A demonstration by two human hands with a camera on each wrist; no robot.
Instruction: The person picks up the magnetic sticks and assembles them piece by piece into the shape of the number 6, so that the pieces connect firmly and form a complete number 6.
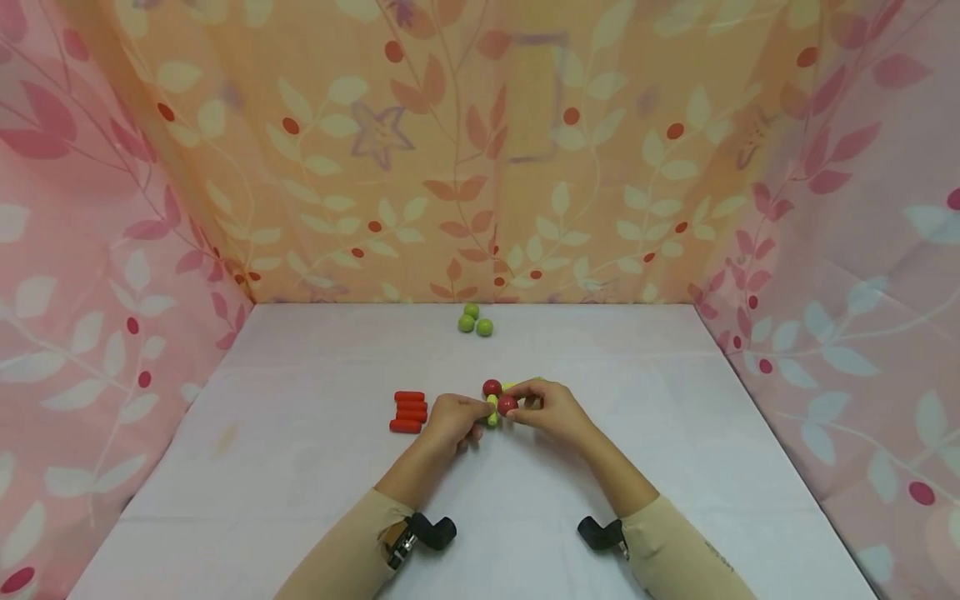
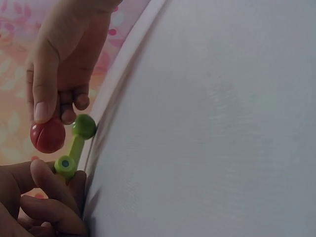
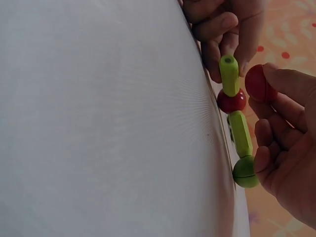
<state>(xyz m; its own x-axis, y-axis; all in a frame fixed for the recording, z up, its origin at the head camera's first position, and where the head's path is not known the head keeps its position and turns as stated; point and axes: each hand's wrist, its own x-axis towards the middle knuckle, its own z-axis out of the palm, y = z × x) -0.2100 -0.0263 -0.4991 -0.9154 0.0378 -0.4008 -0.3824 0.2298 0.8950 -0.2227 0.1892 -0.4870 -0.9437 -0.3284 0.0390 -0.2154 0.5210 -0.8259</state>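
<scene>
My right hand (image 1: 553,410) pinches a red ball (image 3: 257,85) between thumb and fingers. Close to it, my left hand (image 1: 450,421) pinches a yellow-green rod (image 3: 229,76) with a small hole in its end. That rod meets a second red ball (image 1: 492,387) on the white table. From this ball another yellow-green rod (image 3: 240,133) runs to a green ball (image 3: 245,173), mostly hidden behind my right hand in the head view. The held red ball is right beside the rod in my left fingers.
Several red rods (image 1: 406,426) lie in a stack-like row left of my left hand. Three green balls (image 1: 485,327) sit together near the back edge of the white table (image 1: 315,500). Patterned cloth (image 1: 450,150) hangs behind and at both sides.
</scene>
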